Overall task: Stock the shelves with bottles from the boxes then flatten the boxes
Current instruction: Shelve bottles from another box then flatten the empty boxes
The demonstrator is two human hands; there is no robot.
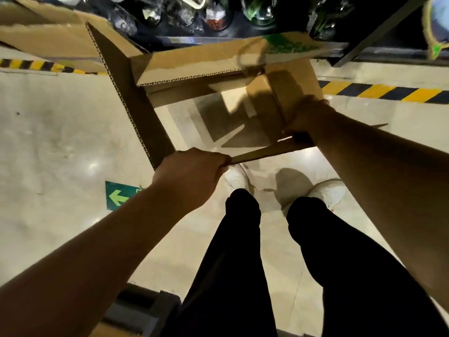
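I hold an empty brown cardboard box in the air in front of me, open at top and bottom, so the floor shows through it. My left hand grips the near wall at its left corner. My right hand grips the right wall near the near right corner. The box's flaps stick out at the far side and to the left. Glass bottles stand on the dark shelf beyond the box.
Another flattened sheet of cardboard lies at the far left by the shelf. Yellow-and-black hazard tape runs along the floor. A green arrow sticker marks the floor at left. My legs and white shoes are below. A dark crate sits behind.
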